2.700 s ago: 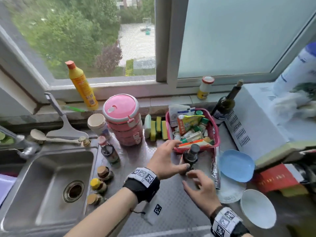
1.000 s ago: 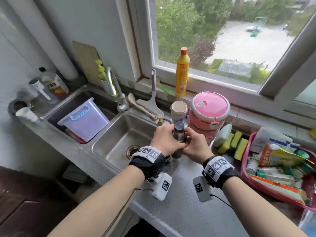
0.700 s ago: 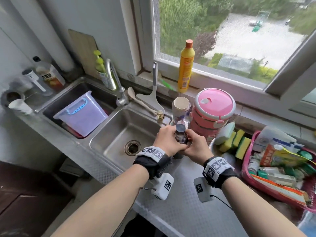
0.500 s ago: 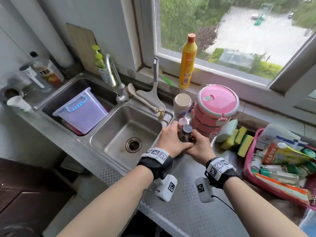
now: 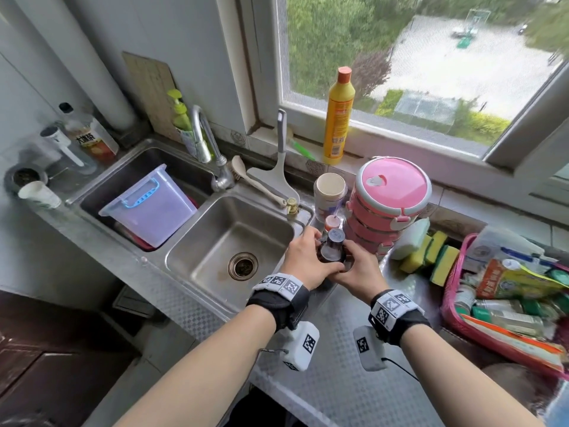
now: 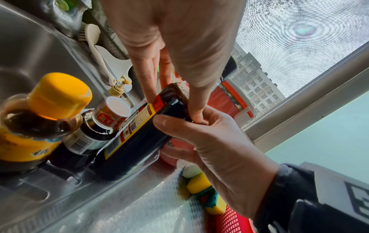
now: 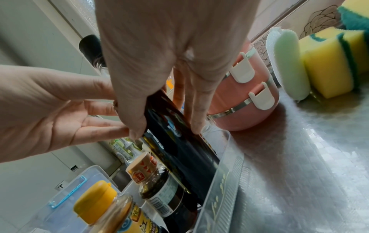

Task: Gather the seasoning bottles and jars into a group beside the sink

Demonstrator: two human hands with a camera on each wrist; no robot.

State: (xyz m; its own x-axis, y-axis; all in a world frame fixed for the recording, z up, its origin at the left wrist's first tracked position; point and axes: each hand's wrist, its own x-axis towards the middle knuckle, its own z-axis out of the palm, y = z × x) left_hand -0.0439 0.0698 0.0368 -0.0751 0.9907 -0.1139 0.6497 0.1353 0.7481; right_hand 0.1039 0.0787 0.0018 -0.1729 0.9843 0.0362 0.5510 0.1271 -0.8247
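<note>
1. Your left hand [image 5: 303, 262] and right hand [image 5: 357, 271] both clasp the dark sauce bottle [image 5: 332, 251]: the left hand's fingers and thumb lie along its sides, and the right hand pinches it between thumb and fingers.
2. The bottle stands on the counter just right of the sink [image 5: 197, 241], at the lip of a clear tray [image 7: 223, 181]; whether its base sits fully inside is hidden.
3. You look to be on the placing step. Next, seat the base flat and loosen both hands gently so the neighbours stay upright.
4. The tray holds a white-capped dark bottle [image 6: 95, 130] touching the one you hold, and beside that a yellow-capped bottle [image 6: 38, 119].
5. The pink basket [image 5: 452, 306], well apart to your right, holds packets and small bottles, possibly more seasonings.
</note>
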